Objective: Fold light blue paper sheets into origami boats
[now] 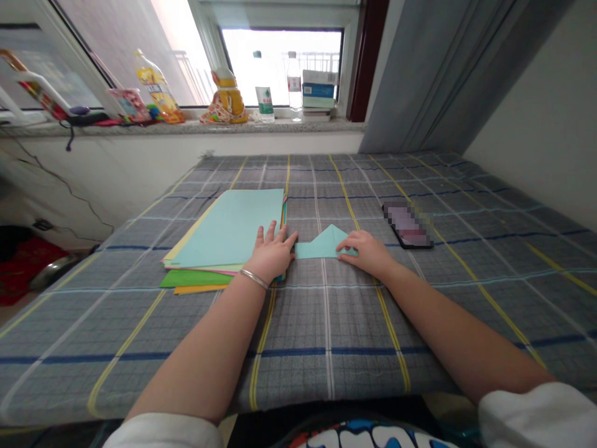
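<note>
A small piece of light blue folded paper lies on the checked cloth, with a pointed peak at the top and a flat strip along the bottom. My right hand has its fingers closed on the right end of this paper. With fingers spread, my left hand rests over the right edge of a stack of coloured paper sheets, its thumb side at the left end of the folded piece. Light blue is the top sheet; yellow, pink, green and orange edges stick out below. A bangle is on my left wrist.
A phone lies to the right of my right hand. Beyond the cloth-covered surface, the windowsill carries a yellow drink bottle, a clear bottle, a green-and-white tube and boxes. A grey curtain hangs right.
</note>
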The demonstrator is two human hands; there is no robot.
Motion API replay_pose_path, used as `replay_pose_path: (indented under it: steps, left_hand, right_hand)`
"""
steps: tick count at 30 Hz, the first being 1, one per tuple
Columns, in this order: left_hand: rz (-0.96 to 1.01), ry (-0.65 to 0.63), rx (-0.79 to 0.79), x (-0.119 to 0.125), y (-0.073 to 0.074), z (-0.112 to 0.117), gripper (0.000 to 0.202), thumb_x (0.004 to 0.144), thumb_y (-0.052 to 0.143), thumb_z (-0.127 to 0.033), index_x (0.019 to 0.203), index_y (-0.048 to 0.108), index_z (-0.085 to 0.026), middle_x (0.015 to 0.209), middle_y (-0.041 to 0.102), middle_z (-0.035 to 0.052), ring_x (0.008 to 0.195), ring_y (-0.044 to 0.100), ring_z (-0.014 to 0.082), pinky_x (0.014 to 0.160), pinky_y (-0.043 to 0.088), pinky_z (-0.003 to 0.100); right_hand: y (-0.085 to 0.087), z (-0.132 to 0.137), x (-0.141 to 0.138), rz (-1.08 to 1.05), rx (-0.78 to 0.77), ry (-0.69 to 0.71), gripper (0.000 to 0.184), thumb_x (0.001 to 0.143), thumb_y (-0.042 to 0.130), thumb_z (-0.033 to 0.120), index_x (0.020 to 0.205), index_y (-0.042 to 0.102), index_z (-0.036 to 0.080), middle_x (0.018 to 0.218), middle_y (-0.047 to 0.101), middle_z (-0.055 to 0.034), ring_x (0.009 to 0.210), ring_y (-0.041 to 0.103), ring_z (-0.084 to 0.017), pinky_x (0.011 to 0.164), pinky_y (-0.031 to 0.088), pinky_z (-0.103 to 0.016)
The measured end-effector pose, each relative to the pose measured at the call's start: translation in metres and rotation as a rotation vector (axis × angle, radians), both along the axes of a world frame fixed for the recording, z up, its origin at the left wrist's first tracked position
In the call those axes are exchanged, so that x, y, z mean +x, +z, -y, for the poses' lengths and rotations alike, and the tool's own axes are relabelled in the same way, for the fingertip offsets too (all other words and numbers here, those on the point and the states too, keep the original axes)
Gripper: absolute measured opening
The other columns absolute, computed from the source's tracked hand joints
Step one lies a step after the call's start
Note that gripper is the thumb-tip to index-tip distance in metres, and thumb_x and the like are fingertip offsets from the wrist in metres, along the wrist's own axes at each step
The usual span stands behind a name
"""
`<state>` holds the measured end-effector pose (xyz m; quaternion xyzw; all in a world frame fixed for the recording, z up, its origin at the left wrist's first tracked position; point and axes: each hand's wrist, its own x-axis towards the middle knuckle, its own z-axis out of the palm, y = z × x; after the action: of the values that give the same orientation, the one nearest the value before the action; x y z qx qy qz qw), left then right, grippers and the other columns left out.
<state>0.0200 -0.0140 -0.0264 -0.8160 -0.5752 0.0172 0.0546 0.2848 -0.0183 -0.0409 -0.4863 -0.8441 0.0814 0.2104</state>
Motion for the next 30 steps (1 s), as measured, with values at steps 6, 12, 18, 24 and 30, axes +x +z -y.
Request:
replay_pose_path:
  steps: [6,12,18,24,30]
  left_hand:
    - [0.112,-0.028,-0.020,0.003,0.004,-0.003,0.049,0.087,0.039,-0.015,0.135,0.047,-0.022,0.143,0.046,0.0091,0.137,0.031,0.0339,0.110,0.013,0.064]
    - [0.264,-0.082,0.003,0.012,0.016,-0.005,0.038,0.094,0.039,-0.035,0.124,0.055,-0.018,0.118,0.064,0.0100,0.109,0.058,0.0238,0.101,0.037,0.043]
    - [0.264,-0.198,-0.005,0.008,0.007,-0.009,0.053,0.080,0.065,-0.041,0.129,0.053,-0.025,0.114,0.063,0.0069,0.104,0.057,0.0240,0.093,0.041,0.035]
    - [0.310,-0.224,-0.018,0.005,0.005,-0.014,0.043,0.077,0.069,-0.037,0.118,0.060,-0.024,0.104,0.064,0.0055,0.098,0.058,0.0240,0.088,0.042,0.035]
    - [0.455,-0.253,-0.082,0.009,0.009,-0.013,0.019,0.077,0.064,-0.029,0.095,0.061,-0.020,0.087,0.065,0.0016,0.083,0.060,0.0200,0.073,0.044,0.029]
  right_hand:
    - [0.005,0.001,0.003,0.022,0.067,0.142,0.017,0.079,0.065,0.025,0.096,0.071,0.025,0.103,0.066,-0.0041,0.098,0.057,-0.020,0.088,0.042,-0.035]
    - [0.003,0.000,0.003,0.013,0.078,0.154,0.019,0.082,0.063,0.028,0.100,0.069,0.023,0.109,0.066,-0.0046,0.104,0.056,-0.020,0.092,0.042,-0.035]
    - [0.003,0.000,0.003,0.036,0.066,0.132,0.019,0.083,0.062,0.030,0.100,0.068,0.024,0.114,0.066,-0.0038,0.109,0.055,-0.021,0.095,0.041,-0.037]
    - [0.002,0.000,0.003,0.066,0.072,0.118,0.026,0.084,0.061,0.032,0.108,0.065,0.024,0.117,0.065,-0.0050,0.111,0.055,-0.022,0.095,0.041,-0.038]
    - [0.006,0.004,-0.002,0.119,0.144,0.024,0.050,0.079,0.064,0.033,0.126,0.055,0.021,0.116,0.063,-0.0089,0.109,0.054,-0.026,0.095,0.037,-0.040]
